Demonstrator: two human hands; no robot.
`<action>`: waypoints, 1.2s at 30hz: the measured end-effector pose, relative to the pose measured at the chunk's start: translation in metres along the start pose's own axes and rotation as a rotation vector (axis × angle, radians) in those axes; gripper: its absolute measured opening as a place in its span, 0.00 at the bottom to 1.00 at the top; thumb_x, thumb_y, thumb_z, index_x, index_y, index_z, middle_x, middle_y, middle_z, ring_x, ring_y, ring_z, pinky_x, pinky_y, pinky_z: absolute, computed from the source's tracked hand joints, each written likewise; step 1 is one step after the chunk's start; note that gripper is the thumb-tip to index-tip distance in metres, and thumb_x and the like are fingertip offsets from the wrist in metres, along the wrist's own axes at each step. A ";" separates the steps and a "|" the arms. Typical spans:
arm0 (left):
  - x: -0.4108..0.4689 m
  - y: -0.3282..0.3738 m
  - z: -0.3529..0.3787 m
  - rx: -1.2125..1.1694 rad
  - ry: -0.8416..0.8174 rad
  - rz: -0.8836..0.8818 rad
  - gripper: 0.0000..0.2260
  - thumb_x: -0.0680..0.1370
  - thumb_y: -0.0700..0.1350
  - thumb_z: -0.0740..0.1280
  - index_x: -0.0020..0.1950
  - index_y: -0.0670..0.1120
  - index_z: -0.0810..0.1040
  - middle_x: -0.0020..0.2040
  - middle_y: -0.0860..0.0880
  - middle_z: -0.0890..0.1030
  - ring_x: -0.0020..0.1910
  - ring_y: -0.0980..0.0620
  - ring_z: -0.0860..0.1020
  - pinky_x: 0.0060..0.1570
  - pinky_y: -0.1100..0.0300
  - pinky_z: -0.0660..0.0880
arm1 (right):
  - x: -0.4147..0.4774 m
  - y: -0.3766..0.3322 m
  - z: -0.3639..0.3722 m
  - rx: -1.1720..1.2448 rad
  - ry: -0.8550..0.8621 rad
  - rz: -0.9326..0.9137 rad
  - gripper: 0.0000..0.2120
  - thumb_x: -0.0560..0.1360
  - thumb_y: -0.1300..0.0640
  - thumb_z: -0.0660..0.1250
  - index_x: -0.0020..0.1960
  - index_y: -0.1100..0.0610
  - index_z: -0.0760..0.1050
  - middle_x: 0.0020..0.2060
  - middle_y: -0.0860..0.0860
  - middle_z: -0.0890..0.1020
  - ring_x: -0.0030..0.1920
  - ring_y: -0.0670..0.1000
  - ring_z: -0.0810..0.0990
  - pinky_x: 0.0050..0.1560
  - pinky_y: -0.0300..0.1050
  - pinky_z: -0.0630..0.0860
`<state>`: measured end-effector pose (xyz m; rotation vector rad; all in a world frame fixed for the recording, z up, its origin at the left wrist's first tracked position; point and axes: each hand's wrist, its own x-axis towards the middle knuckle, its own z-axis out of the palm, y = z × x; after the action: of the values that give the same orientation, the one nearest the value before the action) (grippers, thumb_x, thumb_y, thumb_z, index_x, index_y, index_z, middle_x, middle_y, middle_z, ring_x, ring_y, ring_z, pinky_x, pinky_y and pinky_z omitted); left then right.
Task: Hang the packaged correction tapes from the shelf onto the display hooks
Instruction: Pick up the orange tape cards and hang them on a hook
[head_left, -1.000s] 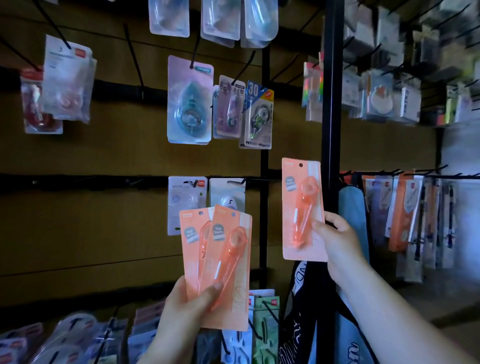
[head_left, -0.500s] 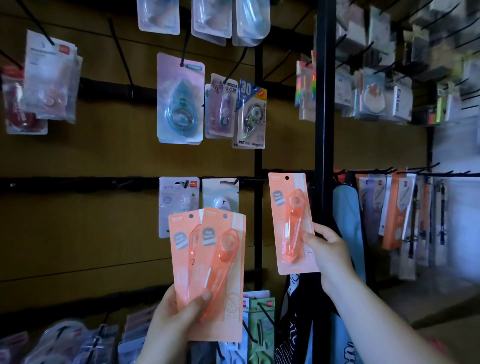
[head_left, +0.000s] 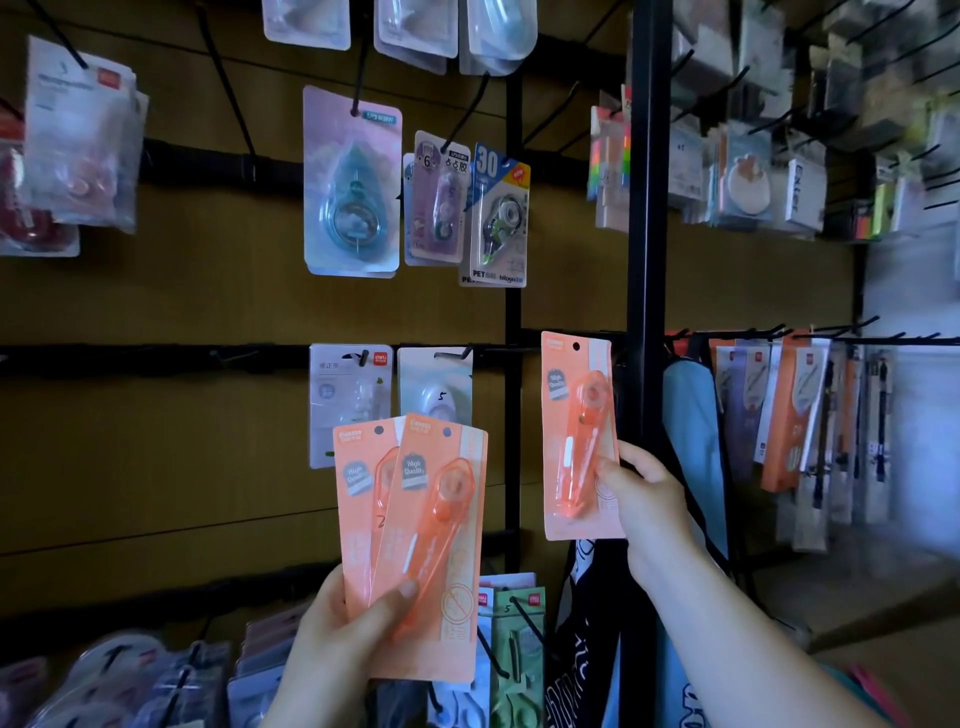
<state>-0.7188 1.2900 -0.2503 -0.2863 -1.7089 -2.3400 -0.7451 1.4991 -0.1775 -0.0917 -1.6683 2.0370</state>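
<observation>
My left hand (head_left: 353, 639) holds two overlapping orange correction tape packs (head_left: 426, 519) upright, thumb across the front one. My right hand (head_left: 647, 499) grips a single orange correction tape pack (head_left: 574, 431) by its lower right edge. That pack's hang hole sits level with the middle black hook rail (head_left: 156, 358), just left of the black upright post (head_left: 644, 260). Whether the hole is on a hook cannot be seen.
Other packaged tapes (head_left: 353, 187) hang on hooks on the brown slat wall above and behind my hands. More packs (head_left: 511, 649) hang below. Right of the post, pen packs (head_left: 789, 415) hang on a rail and a blue bag (head_left: 693, 441) hangs close to my right hand.
My right hand has lowered the single pack from above the middle rail until its top is level with the rail. The left hand keeps its two packs steady.
</observation>
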 end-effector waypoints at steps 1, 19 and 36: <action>0.000 0.000 -0.001 0.027 -0.024 0.014 0.37 0.52 0.52 0.78 0.58 0.41 0.74 0.50 0.41 0.81 0.49 0.41 0.79 0.45 0.52 0.75 | 0.000 -0.001 -0.001 -0.001 -0.001 -0.006 0.14 0.75 0.63 0.64 0.60 0.58 0.75 0.47 0.56 0.80 0.50 0.57 0.79 0.52 0.52 0.77; -0.008 0.009 0.011 0.017 -0.025 0.040 0.31 0.53 0.53 0.78 0.53 0.45 0.76 0.49 0.42 0.82 0.49 0.41 0.80 0.52 0.43 0.76 | 0.009 -0.008 0.000 -0.141 0.013 0.008 0.14 0.76 0.64 0.61 0.61 0.60 0.74 0.52 0.57 0.80 0.49 0.56 0.79 0.49 0.48 0.76; 0.009 -0.014 -0.014 0.014 -0.068 -0.081 0.43 0.37 0.54 0.80 0.51 0.48 0.77 0.42 0.47 0.86 0.40 0.48 0.84 0.39 0.54 0.77 | 0.043 0.032 0.056 -0.402 0.104 -0.081 0.22 0.77 0.61 0.58 0.71 0.58 0.62 0.68 0.57 0.70 0.66 0.57 0.70 0.57 0.48 0.72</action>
<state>-0.7321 1.2800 -0.2643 -0.3034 -1.7990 -2.4003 -0.8137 1.4630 -0.1825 -0.2576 -1.9563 1.5866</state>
